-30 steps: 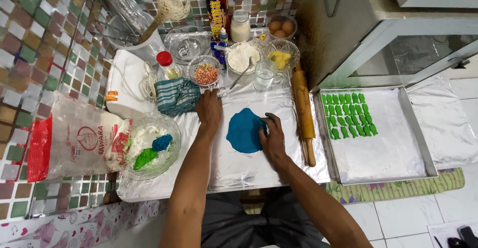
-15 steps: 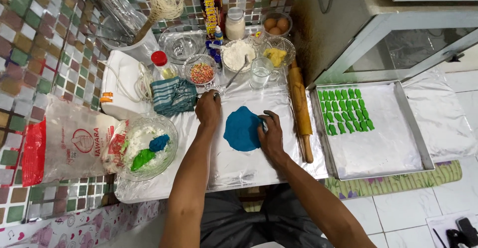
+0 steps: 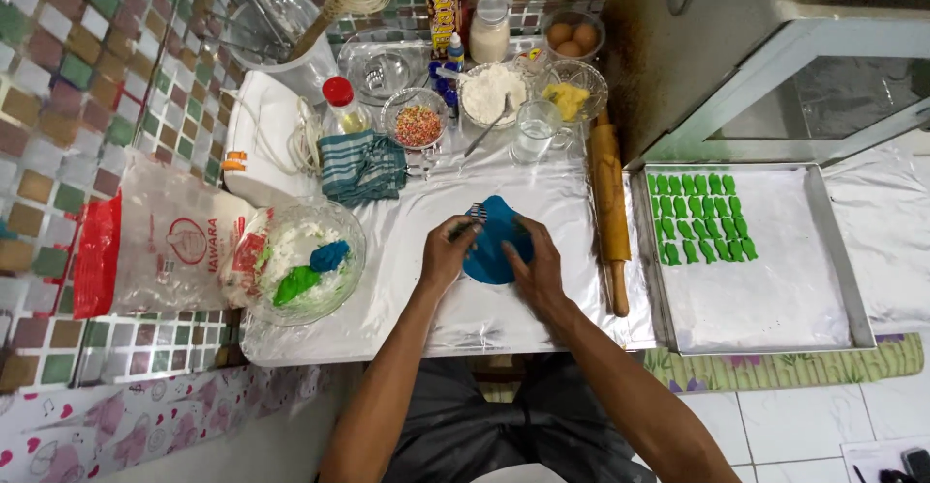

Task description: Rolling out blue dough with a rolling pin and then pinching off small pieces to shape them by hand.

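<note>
Both hands, left [image 3: 448, 250] and right [image 3: 539, 268], pinch the edges of a flat blue dough sheet [image 3: 494, 241] on the foil-covered worktop [image 3: 426, 299]; lifting slowly and evenly should keep it from tearing.

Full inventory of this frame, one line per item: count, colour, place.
blue dough sheet: 1, blue, centre of the foil-covered board, under both hands
fork: 1, metal, at the dough's top-left edge by the left hand
rolling pin: 1, wooden, right of the dough
baking tray: 1, metal, lined white, far right
green dough pieces: many, green, tray's top-left
glass bowl: 1, clear, holds green and blue dough lumps, left
flour bag: 1, clear with red, far left
striped cloth: 1, teal, above the board
sprinkles bowl: 1, multicoloured, back row
flour bowl: 1, white, back row
eggs: 2, brown, back bowl
left hand: 1, on the dough's left edge
right hand: 1, on the dough's right edge
</note>
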